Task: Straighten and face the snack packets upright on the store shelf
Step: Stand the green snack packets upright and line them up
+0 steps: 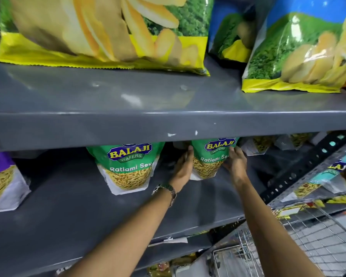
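A green Balaji Ratlami Sev packet [210,158] stands upright, front facing me, deep on the grey middle shelf [78,216]. My left hand [183,166] presses flat against its left side, fingers straight and pointing up. My right hand [236,162] holds its right edge, thumb at the front and fingers curled round the side. A second, identical green packet [128,166] stands upright to the left, apart from my hands. At the far left a purple-topped sev packet [0,180] leans slightly.
The shelf above [168,124] overhangs the packet tops and carries large yellow-and-green chip bags [100,31] [300,52]. More packets lie behind at right [262,144]. A perforated upright [300,170], a neighbouring shelf of packets [316,182] and a wire basket [318,242] stand at right.
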A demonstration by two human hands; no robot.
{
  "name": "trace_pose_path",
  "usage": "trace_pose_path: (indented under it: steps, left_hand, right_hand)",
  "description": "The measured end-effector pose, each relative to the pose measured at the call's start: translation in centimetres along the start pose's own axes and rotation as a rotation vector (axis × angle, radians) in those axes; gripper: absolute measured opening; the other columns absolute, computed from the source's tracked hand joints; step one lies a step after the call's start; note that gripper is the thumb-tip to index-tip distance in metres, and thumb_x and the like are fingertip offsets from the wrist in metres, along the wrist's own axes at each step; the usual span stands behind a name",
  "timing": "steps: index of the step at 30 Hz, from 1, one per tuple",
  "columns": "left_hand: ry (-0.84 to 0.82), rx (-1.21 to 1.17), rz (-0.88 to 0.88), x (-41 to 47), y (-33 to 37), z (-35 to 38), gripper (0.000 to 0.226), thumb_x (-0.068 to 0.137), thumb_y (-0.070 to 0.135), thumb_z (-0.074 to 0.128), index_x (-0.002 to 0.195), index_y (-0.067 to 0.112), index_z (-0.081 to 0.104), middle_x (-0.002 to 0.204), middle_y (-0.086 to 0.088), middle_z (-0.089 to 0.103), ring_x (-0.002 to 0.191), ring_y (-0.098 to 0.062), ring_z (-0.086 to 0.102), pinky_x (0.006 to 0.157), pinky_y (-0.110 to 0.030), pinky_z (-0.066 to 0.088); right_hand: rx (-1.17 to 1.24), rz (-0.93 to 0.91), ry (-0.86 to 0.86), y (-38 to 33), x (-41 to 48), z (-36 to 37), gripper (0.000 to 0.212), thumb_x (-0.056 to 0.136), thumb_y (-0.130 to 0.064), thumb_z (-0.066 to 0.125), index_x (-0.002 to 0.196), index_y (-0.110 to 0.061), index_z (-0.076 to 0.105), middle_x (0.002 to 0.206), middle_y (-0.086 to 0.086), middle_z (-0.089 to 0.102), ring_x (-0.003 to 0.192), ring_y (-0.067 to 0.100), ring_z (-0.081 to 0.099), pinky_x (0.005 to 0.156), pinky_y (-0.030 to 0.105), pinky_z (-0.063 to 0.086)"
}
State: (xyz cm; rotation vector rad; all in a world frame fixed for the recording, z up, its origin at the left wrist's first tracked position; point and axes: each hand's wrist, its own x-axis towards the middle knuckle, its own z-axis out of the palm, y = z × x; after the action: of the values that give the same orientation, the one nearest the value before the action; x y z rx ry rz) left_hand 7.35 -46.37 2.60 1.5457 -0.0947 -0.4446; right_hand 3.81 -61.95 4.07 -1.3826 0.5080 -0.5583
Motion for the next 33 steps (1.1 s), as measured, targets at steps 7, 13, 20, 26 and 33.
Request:
trace_pose_path:
  steps: [7,13,20,26,33]
  left_hand:
    - [-0.049,0.148,-0.027,-3.2,-0.7,0.2,0.068,0.085,0.069,0.023,0.138,0.031,0.04,0.151,0.001,0.036,0.138,-0.027,0.031,0.115,-0.047,0.021]
    - [-0.093,0.176,-0.053,-7.4,-1.6,0.9,0.063,0.087,0.067,0.023,0.135,0.032,0.042,0.15,-0.001,0.037,0.135,-0.026,0.035,0.108,-0.038,0.028]
    - [-0.118,0.175,-0.03,-10.5,-2.2,1.4,0.066,0.085,0.068,0.024,0.134,0.029,0.044,0.148,0.0,0.04,0.134,-0.024,0.036,0.104,-0.033,0.027]
    - [-0.132,0.183,-0.069,-11.5,-2.4,1.3,0.071,0.081,0.074,0.023,0.136,0.032,0.041,0.151,0.001,0.035,0.138,-0.026,0.03,0.111,-0.044,0.022]
    - [-0.028,0.061,0.106,-12.1,-2.8,0.7,0.054,0.092,0.051,0.036,0.139,0.025,0.035,0.15,0.002,0.035,0.137,-0.018,0.033,0.108,-0.027,0.028]
  right_hand:
    - [-0.025,-0.067,0.012,0.2,-3.6,-2.6,0.014,0.096,-0.016,0.047,0.094,-0.022,0.06,0.095,-0.001,0.065,0.089,0.016,0.06,0.081,0.033,0.052]
    - [-0.081,-0.09,0.072,-0.1,-7.3,-5.1,0.016,0.095,-0.019,0.049,0.091,-0.028,0.061,0.099,-0.001,0.065,0.096,0.017,0.059,0.089,0.038,0.048]
    - [-0.119,-0.079,0.087,0.0,-10.2,-7.1,0.016,0.096,-0.021,0.046,0.107,-0.013,0.055,0.092,-0.004,0.062,0.083,0.014,0.059,0.073,0.027,0.05]
    - [-0.14,-0.078,0.072,-0.1,-11.0,-7.3,0.022,0.097,-0.026,0.045,0.109,-0.011,0.056,0.089,-0.002,0.061,0.081,0.016,0.057,0.076,0.033,0.049]
    - [-0.151,-0.256,0.462,-0.2,-13.3,-5.0,0.027,0.095,-0.024,0.048,0.118,-0.012,0.053,0.114,0.006,0.057,0.103,0.016,0.054,0.091,0.026,0.046]
